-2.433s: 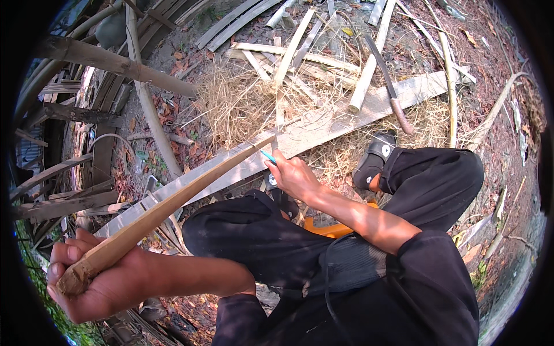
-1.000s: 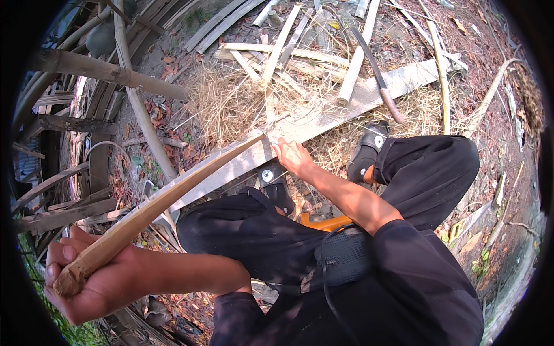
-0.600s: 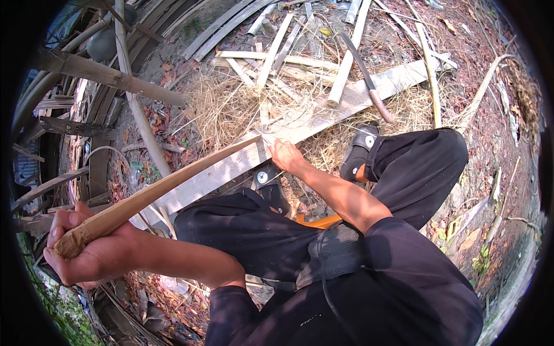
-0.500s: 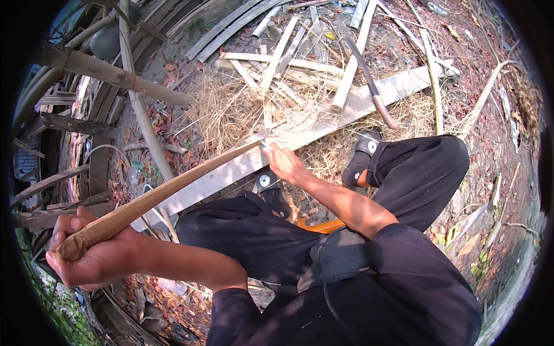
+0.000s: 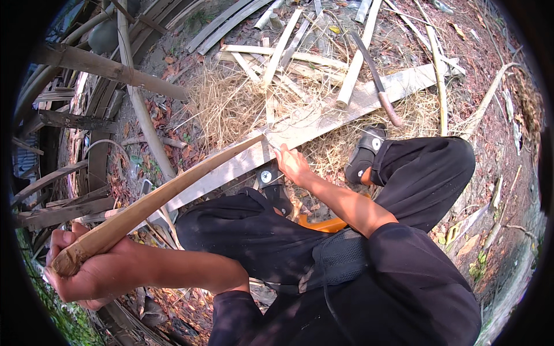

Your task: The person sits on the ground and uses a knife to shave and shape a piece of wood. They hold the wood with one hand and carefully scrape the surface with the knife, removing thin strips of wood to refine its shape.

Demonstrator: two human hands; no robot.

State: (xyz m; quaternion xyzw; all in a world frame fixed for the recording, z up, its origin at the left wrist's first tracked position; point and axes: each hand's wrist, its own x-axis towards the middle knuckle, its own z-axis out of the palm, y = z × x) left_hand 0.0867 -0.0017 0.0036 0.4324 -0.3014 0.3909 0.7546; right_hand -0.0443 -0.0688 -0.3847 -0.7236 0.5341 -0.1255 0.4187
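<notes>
My left hand (image 5: 101,268) is closed round the thick near end of a long bamboo strip (image 5: 167,193), at the lower left. The strip slants up and away to the right, its narrow far end over a grey plank (image 5: 323,124). Just right of that far end, my right hand (image 5: 292,164) is closed on a small pale blade (image 5: 271,144), most of which the fingers hide. The blade is close to the strip's tip; I cannot tell if they touch. A long curved knife (image 5: 372,66) with a brown handle lies across the plank, apart from both hands.
Straw-like shavings (image 5: 222,104) surround the plank. Split bamboo pieces (image 5: 283,49) lie beyond it. A bamboo pole (image 5: 144,130) and stacked wood stand at left. My black-trousered knees are bent, with sandalled feet (image 5: 363,153) near the plank and something orange (image 5: 323,224) beneath me.
My left hand has dropped slightly, with the strip's near end. My right hand has shifted slightly right, with a wider gap between its fingers and the strip's tip.
</notes>
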